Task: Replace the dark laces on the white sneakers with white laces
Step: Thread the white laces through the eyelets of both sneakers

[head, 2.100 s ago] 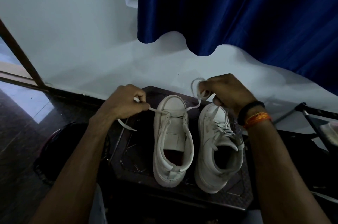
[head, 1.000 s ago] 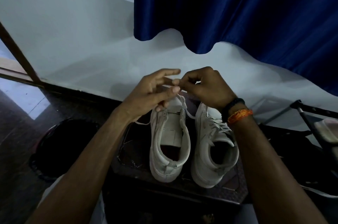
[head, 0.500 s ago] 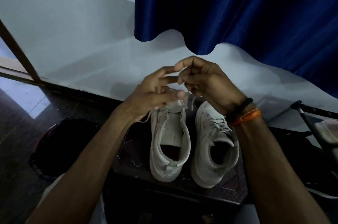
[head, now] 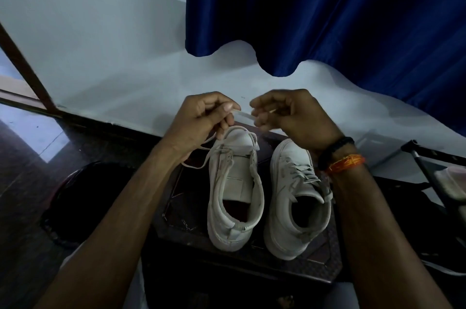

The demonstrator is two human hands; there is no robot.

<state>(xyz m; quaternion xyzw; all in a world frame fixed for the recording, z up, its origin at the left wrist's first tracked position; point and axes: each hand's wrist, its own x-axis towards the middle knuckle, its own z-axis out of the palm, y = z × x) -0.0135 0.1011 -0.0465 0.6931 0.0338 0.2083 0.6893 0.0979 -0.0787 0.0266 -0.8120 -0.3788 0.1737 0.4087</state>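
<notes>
Just above the toe of the left sneaker point(head: 233, 190), both hands worked one white lace point(head: 244, 115). That sneaker stood on a dark stool point(head: 176, 210), heel toward the camera, its tongue bare except for the lace threaded through the eyelets nearest the toe. The left hand point(head: 199, 123) hovered over the sneaker's toe on its left side, thumb and forefinger pinched together on the lace; a slack length drooped from that hand in a loop point(head: 201, 161) down the sneaker's left flank. The right hand point(head: 290, 117) hung over the toe on the other side, fingers curled, pinching the same lace, so that a short flat stretch of it ran between the two hands. From there the lace curved down across the toe to the front eyelets.

Right beside the left sneaker, nearly touching it, stood the right sneaker point(head: 297, 197), already strung with white lacing point(head: 301, 172) along its tongue. A black band point(head: 335, 149) and an orange thread point(head: 345, 163) circled the right wrist above that shoe. Beyond the left sneaker rose a pale wall point(head: 100, 31), with a dark blue curtain point(head: 327, 11) hanging over it further right. Left of the sneaker, a dark round object point(head: 83, 197) sat on the floor, too dim to identify.
</notes>
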